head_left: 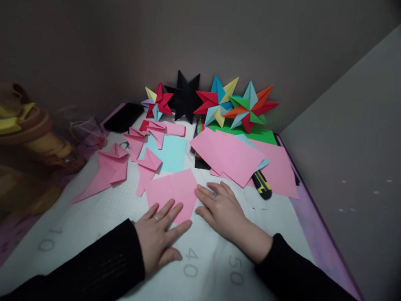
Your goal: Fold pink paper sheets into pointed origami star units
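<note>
Dim light, palest on the white mat [208,295]. Behind mat: shadowed wall [212,28]. Left of mat: blurred brown object [44,130]; far right of mat: black vignetting.

pink paper [172,188] | angular outline, faintly creased | lying flat | on white mat [209,295]

Left of the middle sheet [172,185], folded pieces [116,161]; behind it, another sheet [173,153], then, farther back, paper stars [216,104]; behind it to the right, piled sheets [226,155], partly over a cutter [263,187]; far behind-left, seemingly a phone [124,117].
</note>
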`<action>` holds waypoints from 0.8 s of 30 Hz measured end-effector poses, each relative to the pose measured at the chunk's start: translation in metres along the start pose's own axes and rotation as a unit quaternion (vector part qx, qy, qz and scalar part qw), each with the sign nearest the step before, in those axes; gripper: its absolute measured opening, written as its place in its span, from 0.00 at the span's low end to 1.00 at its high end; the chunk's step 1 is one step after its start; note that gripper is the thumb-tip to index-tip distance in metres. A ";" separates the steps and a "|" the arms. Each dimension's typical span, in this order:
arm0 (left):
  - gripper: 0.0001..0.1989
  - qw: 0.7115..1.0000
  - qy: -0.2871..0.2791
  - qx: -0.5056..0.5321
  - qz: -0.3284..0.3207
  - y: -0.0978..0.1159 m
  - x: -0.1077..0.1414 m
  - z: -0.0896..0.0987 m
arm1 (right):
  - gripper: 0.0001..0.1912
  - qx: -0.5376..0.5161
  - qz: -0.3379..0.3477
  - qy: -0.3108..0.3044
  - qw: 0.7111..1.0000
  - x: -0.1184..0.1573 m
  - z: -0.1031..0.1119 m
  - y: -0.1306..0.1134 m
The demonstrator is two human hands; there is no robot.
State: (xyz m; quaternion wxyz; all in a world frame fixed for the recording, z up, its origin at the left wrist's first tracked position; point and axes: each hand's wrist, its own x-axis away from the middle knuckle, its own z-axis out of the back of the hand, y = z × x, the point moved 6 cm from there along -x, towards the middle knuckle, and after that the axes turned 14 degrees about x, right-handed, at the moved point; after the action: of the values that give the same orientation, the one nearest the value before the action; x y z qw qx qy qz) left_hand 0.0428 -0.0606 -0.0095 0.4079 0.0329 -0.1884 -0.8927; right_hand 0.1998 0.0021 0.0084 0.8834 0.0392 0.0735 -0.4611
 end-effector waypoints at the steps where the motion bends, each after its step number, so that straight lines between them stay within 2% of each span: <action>1: 0.34 1.000 0.000 0.000 -0.002 0.001 0.000 0.000 | 0.21 0.004 -0.002 0.001 1.000 0.000 -0.001 0.000; 4: 0.35 1.000 -0.007 -0.005 0.001 0.002 0.000 0.002 | 0.22 0.015 0.014 0.000 1.000 0.004 -0.001 -0.005; 6: 0.41 1.000 -0.014 -0.010 0.013 0.001 -0.001 0.003 | 0.21 0.016 0.035 -0.002 0.999 0.009 0.000 -0.010; 9: 0.50 0.999 -0.019 -0.017 0.035 -0.001 -0.003 0.004 | 0.21 -0.004 0.080 -0.009 0.997 0.016 0.004 -0.021; 12: 0.52 0.998 -0.012 -0.028 0.050 -0.005 -0.003 0.003 | 0.21 -0.032 0.131 -0.027 0.991 0.022 0.008 -0.031; 16: 0.49 0.995 0.034 -0.059 0.074 -0.010 0.006 -0.001 | 0.21 -0.051 0.176 -0.046 0.982 0.026 0.012 -0.033; 20: 0.45 0.984 0.066 -0.092 0.135 -0.020 0.026 -0.006 | 0.18 -0.090 0.216 -0.029 0.972 0.028 0.015 -0.029; 22: 0.42 0.976 0.075 -0.103 0.174 -0.028 0.038 -0.005 | 0.16 -0.128 0.197 0.004 0.972 0.027 0.016 -0.023; 24: 0.33 0.972 0.096 -0.107 0.188 -0.034 0.049 0.000 | 0.16 -0.155 0.130 0.049 0.978 0.024 0.016 -0.012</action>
State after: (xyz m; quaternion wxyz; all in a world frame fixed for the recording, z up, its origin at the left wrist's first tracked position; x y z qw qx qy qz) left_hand -0.0135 -0.0766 -0.0176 0.5857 0.0385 -0.0547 -0.8078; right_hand 0.2052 -0.0268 0.0201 0.9264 -0.0666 0.1819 -0.3229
